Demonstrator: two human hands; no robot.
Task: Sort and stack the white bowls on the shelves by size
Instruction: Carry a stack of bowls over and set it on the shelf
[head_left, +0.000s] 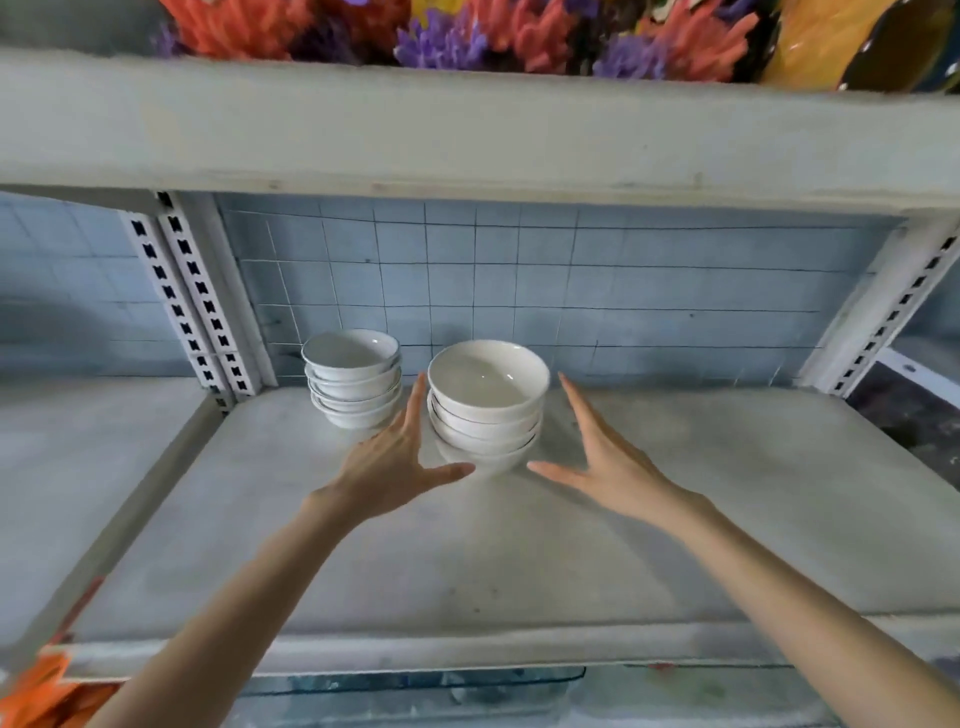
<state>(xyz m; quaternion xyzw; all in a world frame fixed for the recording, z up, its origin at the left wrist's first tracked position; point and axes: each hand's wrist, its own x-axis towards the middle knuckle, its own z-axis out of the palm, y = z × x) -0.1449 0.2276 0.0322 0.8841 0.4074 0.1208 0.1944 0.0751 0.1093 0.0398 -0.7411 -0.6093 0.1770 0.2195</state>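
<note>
Both released with fingers straight, my left grip (400, 457) and right grip (608, 462) flank the stack of larger white bowls (488, 410) on the shelf (675, 493), just beside the smaller-bowl stack (353, 384), so I'd close in low and evenly, clear of that neighbour.

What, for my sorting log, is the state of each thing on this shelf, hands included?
Smaller white ceramic bowl stack: nested upright, untouched.
Larger white ceramic bowl stack: nested upright, between both hands, not gripped.
Left hand: open, fingers straight, close beside larger stack; contact unclear.
Right hand: open, fingers straight, apart from the stack.
Grey shelf board: carrying both stacks.
</note>
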